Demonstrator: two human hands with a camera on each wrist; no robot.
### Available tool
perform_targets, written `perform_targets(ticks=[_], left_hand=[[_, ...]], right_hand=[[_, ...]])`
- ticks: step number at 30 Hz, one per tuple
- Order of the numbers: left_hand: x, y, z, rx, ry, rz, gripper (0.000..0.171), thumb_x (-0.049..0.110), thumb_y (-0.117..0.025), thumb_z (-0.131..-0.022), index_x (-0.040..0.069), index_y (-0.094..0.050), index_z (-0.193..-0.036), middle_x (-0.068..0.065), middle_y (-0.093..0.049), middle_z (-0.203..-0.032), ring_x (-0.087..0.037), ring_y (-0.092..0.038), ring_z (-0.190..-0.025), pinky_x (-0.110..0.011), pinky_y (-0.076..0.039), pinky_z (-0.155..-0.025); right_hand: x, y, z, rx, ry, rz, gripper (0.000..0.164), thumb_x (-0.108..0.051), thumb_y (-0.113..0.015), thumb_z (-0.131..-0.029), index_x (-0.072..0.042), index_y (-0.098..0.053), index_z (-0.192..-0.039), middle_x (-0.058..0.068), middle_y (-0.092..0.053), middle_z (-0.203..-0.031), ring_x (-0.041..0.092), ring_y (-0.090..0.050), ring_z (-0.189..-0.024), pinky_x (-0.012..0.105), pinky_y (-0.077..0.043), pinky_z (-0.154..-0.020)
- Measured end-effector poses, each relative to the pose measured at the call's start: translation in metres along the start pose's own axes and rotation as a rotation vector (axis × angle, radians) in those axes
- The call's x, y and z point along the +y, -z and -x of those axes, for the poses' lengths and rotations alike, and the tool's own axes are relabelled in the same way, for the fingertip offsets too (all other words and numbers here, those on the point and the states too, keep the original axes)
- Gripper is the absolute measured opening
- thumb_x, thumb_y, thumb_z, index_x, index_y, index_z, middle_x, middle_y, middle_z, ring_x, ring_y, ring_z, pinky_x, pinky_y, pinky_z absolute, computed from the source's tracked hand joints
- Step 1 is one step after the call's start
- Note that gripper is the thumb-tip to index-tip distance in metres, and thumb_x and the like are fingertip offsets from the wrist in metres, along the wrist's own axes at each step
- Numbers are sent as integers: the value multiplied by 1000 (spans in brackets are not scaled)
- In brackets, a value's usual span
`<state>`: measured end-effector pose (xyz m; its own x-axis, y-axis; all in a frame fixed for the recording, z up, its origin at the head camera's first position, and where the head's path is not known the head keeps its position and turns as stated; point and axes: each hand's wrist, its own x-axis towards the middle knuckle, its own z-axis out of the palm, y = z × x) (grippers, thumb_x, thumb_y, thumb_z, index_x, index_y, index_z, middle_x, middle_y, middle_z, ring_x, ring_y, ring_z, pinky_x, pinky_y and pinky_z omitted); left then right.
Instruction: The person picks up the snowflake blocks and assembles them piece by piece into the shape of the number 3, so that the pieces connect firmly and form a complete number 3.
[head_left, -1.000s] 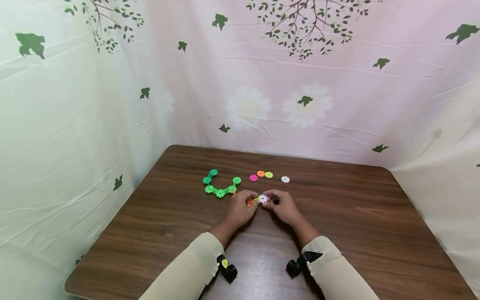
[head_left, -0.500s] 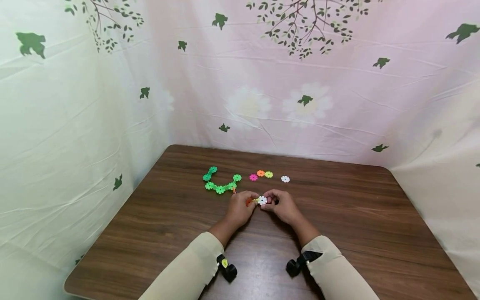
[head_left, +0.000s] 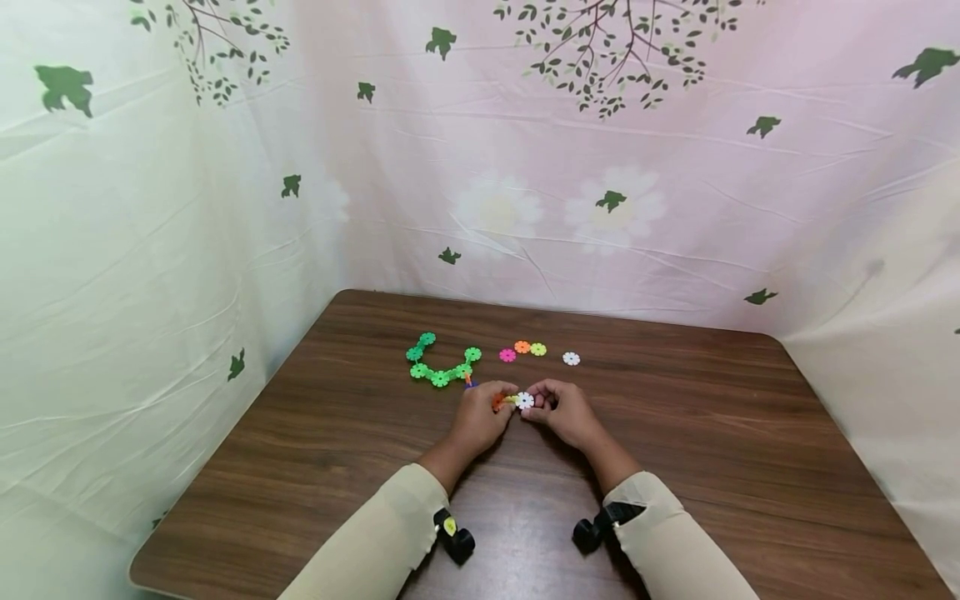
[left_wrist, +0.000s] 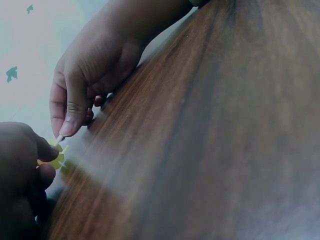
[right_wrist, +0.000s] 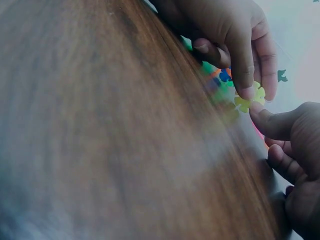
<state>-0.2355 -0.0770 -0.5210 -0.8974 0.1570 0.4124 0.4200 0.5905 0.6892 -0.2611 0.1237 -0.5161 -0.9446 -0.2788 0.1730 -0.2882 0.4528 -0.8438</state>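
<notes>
In the head view my left hand pinches a yellow flower-shaped disc, which shows plainly in the right wrist view. An orange flower disc sits beside the left fingers. My right hand pinches a white flower disc that meets the yellow one edge to edge; how firmly they are joined I cannot tell. Behind the left hand lies a curved chain of green flower discs, with an orange piece and a blue disc leading toward that hand. The fingers partly hide these links.
Beyond the hands, a pink disc, an orange disc and a light yellow disc lie close together. One loose white disc lies to their right. The brown wooden table ends at a printed cloth.
The green chain has shifted slightly away from me, and more of the piece near the left hand shows. The white disc has dipped a little. Both hands stay almost in place.
</notes>
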Motion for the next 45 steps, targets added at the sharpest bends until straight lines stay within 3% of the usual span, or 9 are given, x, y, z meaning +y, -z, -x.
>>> perform_targets(ticks=[12,20,26,35,45], left_hand=[[-3,13,2,16,-31,29,39,-3,-85,-89,3,-78,-127,-14,-79,-121,-30,-75,-115,-47,-62,-99],[-10,30,2,-41,-57,-11,41,1,-83,-91,3,-76,-131,-14,-76,-129,-31,-72,-121,-50,-59,-103],[-14,37,3,-137,-22,-36,45,8,-84,-94,6,-73,-137,-13,-72,-139,-33,-66,-135,-53,-54,-113],[-21,39,3,-124,8,-32,44,8,-85,-94,5,-74,-136,-14,-73,-139,-32,-67,-134,-51,-55,-114],[-23,43,2,-156,24,-43,38,7,-80,-98,6,-75,-135,-14,-73,-140,-36,-65,-139,-55,-52,-116]], right_hand=[[-3,0,0,-12,-25,26,22,-8,-90,-90,-3,-78,-108,3,-66,-87,11,-57,-77,20,-46,-67],[-4,0,-1,7,-22,34,19,-9,-89,-91,-5,-79,-107,4,-67,-87,12,-56,-77,20,-46,-67],[-1,0,-1,10,-25,34,20,-9,-88,-92,-4,-78,-109,4,-67,-88,13,-56,-79,20,-45,-68],[0,-1,-2,16,-22,43,20,-10,-87,-94,-5,-78,-110,5,-67,-89,13,-56,-79,21,-46,-68],[1,-2,-2,24,-10,44,21,-7,-87,-93,-4,-78,-112,6,-68,-91,13,-57,-79,21,-47,-68]])
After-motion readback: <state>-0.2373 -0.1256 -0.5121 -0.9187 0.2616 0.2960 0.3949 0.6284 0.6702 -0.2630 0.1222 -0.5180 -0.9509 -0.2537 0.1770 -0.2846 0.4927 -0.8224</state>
